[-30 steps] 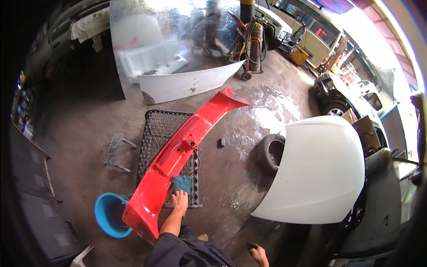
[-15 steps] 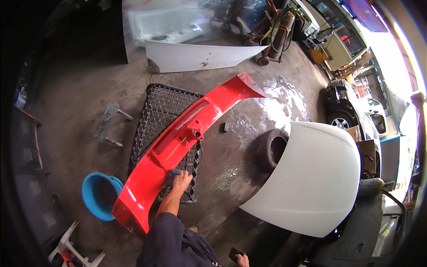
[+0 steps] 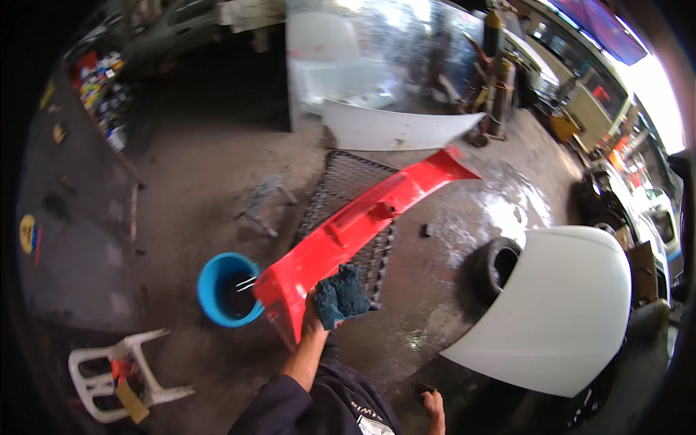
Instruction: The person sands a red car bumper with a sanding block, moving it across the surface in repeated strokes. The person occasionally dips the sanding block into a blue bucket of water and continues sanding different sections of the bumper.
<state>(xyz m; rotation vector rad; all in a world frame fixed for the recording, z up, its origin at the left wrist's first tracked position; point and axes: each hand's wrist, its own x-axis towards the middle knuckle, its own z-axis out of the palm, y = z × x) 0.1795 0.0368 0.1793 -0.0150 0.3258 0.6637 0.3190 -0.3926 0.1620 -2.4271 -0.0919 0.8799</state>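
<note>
My left hand [image 3: 313, 316] is closed around a crumpled dark teal rag [image 3: 342, 293], held up in front of the near end of a long red car body panel [image 3: 337, 243]. That panel lies slantwise over a black lattice mat or rack [image 3: 348, 177]. A raised fitting stands near the panel's middle, and its surface shines in places. Low in the view, my right hand [image 3: 433, 403] is closed on a small dark block [image 3: 424, 389], whose exact kind does not show. To the left of the panel's near end is a blue bucket [image 3: 206, 290] with dark contents.
A white car hood [image 3: 547, 304] and a tyre [image 3: 500, 264] are at the right. A white plastic chair [image 3: 90, 377] lies at the lower left, a small stool [image 3: 264, 199] beyond the bucket. A white panel [image 3: 399, 130] leans at the back near gas cylinders [image 3: 500, 94]. The floor is wet.
My left hand has lifted from the red panel's edge, bringing the rag up toward me. The whole scene has shifted right in view. My right hand still grips the dark block.
</note>
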